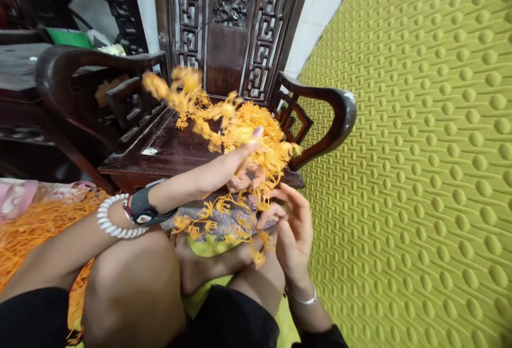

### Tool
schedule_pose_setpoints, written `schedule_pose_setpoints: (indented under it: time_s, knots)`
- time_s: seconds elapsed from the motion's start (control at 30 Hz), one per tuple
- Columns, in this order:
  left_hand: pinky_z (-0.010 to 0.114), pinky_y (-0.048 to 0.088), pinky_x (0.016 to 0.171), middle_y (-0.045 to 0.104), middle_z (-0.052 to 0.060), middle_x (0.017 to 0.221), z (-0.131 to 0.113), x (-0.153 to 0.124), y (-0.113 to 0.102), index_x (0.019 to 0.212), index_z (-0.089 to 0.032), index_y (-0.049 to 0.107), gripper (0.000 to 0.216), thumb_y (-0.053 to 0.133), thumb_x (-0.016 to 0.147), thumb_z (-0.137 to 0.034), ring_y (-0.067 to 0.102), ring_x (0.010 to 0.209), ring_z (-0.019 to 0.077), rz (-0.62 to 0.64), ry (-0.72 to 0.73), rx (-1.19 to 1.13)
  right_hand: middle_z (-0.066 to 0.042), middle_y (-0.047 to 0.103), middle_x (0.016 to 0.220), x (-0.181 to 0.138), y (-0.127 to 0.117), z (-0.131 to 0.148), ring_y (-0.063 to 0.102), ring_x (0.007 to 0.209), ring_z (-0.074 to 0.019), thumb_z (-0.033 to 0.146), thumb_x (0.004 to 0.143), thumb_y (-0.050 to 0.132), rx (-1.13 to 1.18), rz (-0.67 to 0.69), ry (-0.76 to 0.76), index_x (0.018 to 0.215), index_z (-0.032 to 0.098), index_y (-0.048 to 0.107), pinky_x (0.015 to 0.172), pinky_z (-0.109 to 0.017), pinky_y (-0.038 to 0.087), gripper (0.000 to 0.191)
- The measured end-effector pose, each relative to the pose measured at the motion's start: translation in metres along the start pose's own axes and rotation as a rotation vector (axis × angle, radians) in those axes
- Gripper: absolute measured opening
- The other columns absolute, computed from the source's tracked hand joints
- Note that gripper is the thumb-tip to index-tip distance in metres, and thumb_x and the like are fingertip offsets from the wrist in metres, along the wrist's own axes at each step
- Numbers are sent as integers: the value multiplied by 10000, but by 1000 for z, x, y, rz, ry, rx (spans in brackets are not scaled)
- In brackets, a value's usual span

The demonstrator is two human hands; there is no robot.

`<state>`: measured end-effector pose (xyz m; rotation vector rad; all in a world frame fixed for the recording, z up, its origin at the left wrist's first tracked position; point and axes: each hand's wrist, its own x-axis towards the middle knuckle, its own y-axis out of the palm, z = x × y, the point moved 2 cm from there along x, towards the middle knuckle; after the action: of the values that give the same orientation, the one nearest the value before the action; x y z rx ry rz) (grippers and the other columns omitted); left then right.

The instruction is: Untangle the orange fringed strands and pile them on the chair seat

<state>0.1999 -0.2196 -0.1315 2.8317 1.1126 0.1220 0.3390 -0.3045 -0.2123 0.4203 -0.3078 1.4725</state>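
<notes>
My left hand (240, 169) is closed around a bunch of orange knotted cords (272, 164), with small tufts along their strands. Part of the bunch trails up and left in a blur, and thinner strands hang below the fingers. To the right and slightly lower, my right hand (294, 225) has its fingers curled in a pinch at the hanging strands; its exact hold is partly hidden. Behind both hands, a pile of the same orange cord (260, 116) lies on the seat of a dark wooden chair (180, 148).
A loose heap of orange strings (44, 225) lies at lower left beside a pink-and-white bag (16, 199). The chair's curved armrests (340, 119) rise on both sides. A yellow-green dimpled surface (420, 177) fills the right. A green container (70, 38) stands at upper left.
</notes>
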Motion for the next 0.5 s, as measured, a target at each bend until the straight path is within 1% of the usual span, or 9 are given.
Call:
schedule_pose_setpoints:
  time_s: [0.07, 0.1, 0.17, 0.2, 0.27, 0.33, 0.37, 0.43, 0.5]
  knots:
    - [235, 118, 427, 411, -30, 553, 3, -1, 4, 879, -156, 502, 549, 248, 894, -643, 191, 406, 51, 79, -16, 3, -28, 585, 951, 3, 6, -10, 507, 560, -99, 359, 848, 571, 0, 13, 109, 1193, 304, 447, 519, -263, 465, 370]
    - [232, 125, 433, 410, -30, 551, 4, -1, 5, 926, -155, 517, 547, 236, 908, -623, 206, 418, 59, 80, -5, 11, -5, 578, 864, 3, 8, -15, 488, 547, -95, 349, 846, 579, 14, 32, 145, 1176, 296, 441, 501, -243, 440, 362]
    - [222, 131, 441, 411, -35, 554, 9, 1, 6, 1033, -153, 523, 507, 254, 932, -571, 224, 435, 67, 59, 7, 38, 20, 559, 768, 3, 11, -24, 497, 580, -104, 347, 835, 599, 21, 49, 157, 1147, 283, 441, 540, -239, 440, 355]
    - [219, 133, 444, 415, -36, 563, 11, 2, 6, 1083, -147, 517, 492, 269, 939, -547, 225, 441, 68, 52, 8, 50, 16, 564, 778, 4, 10, -28, 520, 631, -115, 356, 818, 622, 6, 40, 136, 1134, 276, 455, 593, -251, 458, 366]
    - [216, 147, 453, 420, -38, 589, 17, 4, 2, 1179, -139, 490, 489, 285, 947, -517, 222, 450, 66, 33, 10, 56, -23, 590, 924, 6, 4, -35, 567, 820, -153, 412, 754, 683, -26, -11, 60, 1124, 266, 494, 745, -289, 485, 440]
    - [213, 181, 469, 447, -33, 629, 22, 4, -1, 1298, -173, 424, 496, 286, 955, -503, 248, 464, 68, 76, 36, 58, -58, 567, 1117, 11, -2, -40, 550, 1033, -204, 492, 673, 729, -13, -84, 8, 1159, 263, 503, 898, -335, 464, 583]
    - [212, 208, 480, 468, -27, 654, 25, 4, -2, 1355, -208, 378, 499, 293, 958, -498, 281, 477, 72, 117, 56, 72, -67, 556, 1168, 14, -4, -41, 534, 1096, -224, 516, 652, 734, 0, -112, 18, 1174, 259, 500, 949, -359, 446, 626]
    - [216, 299, 528, 532, 2, 741, 31, 2, -3, 1420, -268, 317, 511, 329, 957, -483, 402, 553, 94, 201, 104, 160, -72, 594, 1136, 19, -3, -40, 556, 1088, -236, 503, 677, 716, 4, -114, 101, 1143, 246, 519, 971, -395, 442, 568]
    - [241, 391, 657, 581, 43, 892, 35, 1, -4, 1437, -283, 310, 521, 362, 953, -467, 518, 739, 137, 217, 156, 295, -62, 644, 1026, 23, 2, -35, 603, 979, -225, 436, 718, 697, -37, -74, 185, 1057, 231, 562, 926, -400, 472, 419]
